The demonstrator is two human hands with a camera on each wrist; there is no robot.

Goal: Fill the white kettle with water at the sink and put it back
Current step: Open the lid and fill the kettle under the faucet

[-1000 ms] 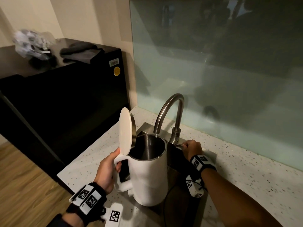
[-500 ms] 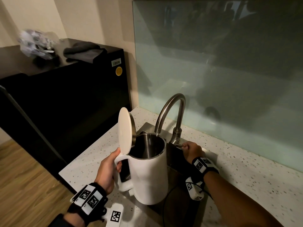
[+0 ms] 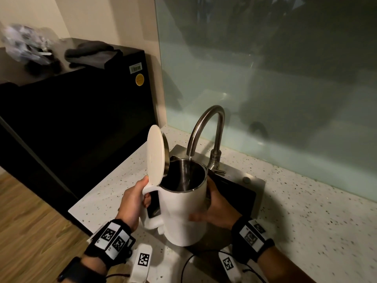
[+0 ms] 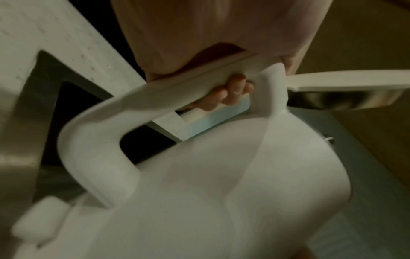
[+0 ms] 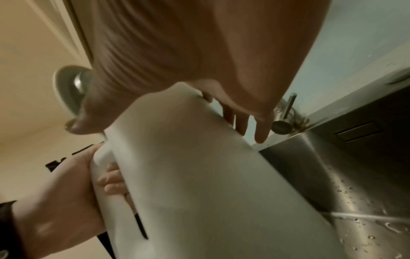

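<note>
The white kettle [image 3: 183, 217] hangs over the steel sink [image 3: 255, 182] with its lid [image 3: 156, 154] flipped up. A thin stream of water [image 3: 189, 168] runs from the curved tap [image 3: 206, 123] into its steel inside. My left hand [image 3: 134, 201] grips the handle, and its fingers [image 4: 233, 91] curl under the grip of the kettle [image 4: 221, 192]. My right hand [image 3: 218, 209] holds the kettle's body from the right, thumb across the front and fingers round the far side. In the right wrist view the palm [image 5: 199, 61] lies on the kettle [image 5: 199, 175].
The tap's lever [image 3: 219, 171] sticks out just behind the kettle. A black cabinet [image 3: 81, 119] stands at the left with a dark cloth [image 3: 91, 54] and a plastic bag [image 3: 26, 43] on top. Speckled counter [image 3: 306, 221] surrounds the sink, with a glass backsplash [image 3: 265, 99] behind.
My right hand has left the tap lever and come back to hold the kettle's side. Water now runs into the kettle. My left hand keeps its grip on the handle.
</note>
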